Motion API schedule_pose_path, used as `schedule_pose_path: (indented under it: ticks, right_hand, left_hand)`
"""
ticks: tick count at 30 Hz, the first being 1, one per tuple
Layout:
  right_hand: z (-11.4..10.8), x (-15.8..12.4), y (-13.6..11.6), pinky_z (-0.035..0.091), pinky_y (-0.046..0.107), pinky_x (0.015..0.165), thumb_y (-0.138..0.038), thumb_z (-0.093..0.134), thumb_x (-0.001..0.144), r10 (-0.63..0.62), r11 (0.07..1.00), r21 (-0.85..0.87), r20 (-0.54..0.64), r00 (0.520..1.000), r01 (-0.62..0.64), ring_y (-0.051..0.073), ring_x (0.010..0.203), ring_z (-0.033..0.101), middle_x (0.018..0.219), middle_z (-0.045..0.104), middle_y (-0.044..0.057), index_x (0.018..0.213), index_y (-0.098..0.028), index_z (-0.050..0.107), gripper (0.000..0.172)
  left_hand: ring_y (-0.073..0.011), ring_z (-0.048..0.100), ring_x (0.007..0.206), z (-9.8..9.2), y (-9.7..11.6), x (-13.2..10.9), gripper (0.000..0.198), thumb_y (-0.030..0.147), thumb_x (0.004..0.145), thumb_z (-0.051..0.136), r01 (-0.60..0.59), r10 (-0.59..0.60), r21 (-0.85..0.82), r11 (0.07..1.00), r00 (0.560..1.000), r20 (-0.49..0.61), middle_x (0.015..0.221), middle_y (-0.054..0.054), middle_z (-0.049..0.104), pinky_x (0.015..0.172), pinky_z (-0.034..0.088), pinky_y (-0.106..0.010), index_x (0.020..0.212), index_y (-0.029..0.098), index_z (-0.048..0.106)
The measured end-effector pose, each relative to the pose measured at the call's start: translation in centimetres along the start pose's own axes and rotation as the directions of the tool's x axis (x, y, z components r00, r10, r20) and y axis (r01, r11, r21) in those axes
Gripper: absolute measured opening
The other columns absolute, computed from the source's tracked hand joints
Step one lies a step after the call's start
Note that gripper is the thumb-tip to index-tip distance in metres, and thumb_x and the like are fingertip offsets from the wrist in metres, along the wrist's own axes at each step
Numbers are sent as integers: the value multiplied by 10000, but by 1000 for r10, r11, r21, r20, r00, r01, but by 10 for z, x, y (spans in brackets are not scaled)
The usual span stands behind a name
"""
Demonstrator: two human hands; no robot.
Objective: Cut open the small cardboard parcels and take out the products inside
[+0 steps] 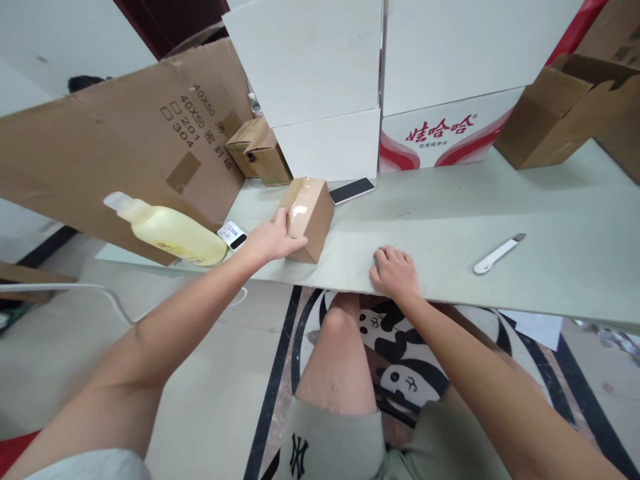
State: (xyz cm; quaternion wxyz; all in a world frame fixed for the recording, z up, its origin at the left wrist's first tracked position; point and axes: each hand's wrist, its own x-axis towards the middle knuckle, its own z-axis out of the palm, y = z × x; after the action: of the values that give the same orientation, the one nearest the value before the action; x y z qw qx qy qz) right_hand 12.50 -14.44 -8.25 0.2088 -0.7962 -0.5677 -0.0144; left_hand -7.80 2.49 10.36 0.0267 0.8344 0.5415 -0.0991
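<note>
My left hand [273, 239] grips the near left side of a small taped cardboard box [311, 208] that stands on the pale table [500, 207]. My right hand [395, 270] rests on the table's front edge with its fingers curled under, holding nothing. A yellow bottle with a white cap [170, 230] lies on its side at the table's left end, next to a small labelled white tag [232, 235].
A phone [352, 190] lies behind the box. A white box cutter [497, 254] lies to the right. A large flattened carton [125, 147] leans at the left, with two small cartons [257, 152], white boxes [330, 100] and a red-printed box [445, 133] at the back.
</note>
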Motion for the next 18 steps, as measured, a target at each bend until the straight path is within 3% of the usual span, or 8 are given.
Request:
schedule_pose_path:
  ticks: [4, 8, 12, 18]
  right_hand:
    - [3, 1, 0, 363, 436, 1042, -232, 490, 907, 9, 999, 32, -31, 999, -8, 297, 1136, 556, 1246, 654, 156, 1108, -174, 632, 253]
    - [9, 4, 7, 403, 418, 956, -258, 460, 928, 96, 991, 101, -106, 990, -85, 292, 1069, 561, 1196, 639, 156, 1160, -171, 601, 286]
    - [14, 6, 22, 441, 420, 873, -267, 407, 927, 241, 960, 191, -206, 948, -203, 288, 977, 537, 1054, 597, 140, 1129, -180, 544, 259]
    - [13, 3, 33, 458, 442, 903, -263, 429, 875, 354, 918, 282, -265, 897, -279, 295, 1014, 523, 1051, 567, 143, 1047, -198, 499, 196]
  left_hand:
    - [-477, 676, 1078, 11, 1, -43, 891, 661, 763, 584, -36, 37, 28, 999, 999, -19, 1174, -209, 638, 896, 540, -560, 1517, 250, 346]
    - [-457, 634, 1162, 21, 16, -68, 881, 566, 716, 667, -231, 229, -66, 971, 973, -42, 1261, -190, 574, 960, 540, -569, 1503, 283, 391]
    - [-416, 548, 1274, 29, 41, -61, 892, 489, 660, 744, -466, 461, -195, 863, 884, -70, 1317, -148, 525, 1080, 499, -549, 1471, 300, 422]
    - [-405, 461, 1312, 45, 71, -31, 872, 430, 615, 775, -493, 468, -349, 797, 869, -161, 1349, -126, 438, 1167, 417, -580, 1412, 260, 465]
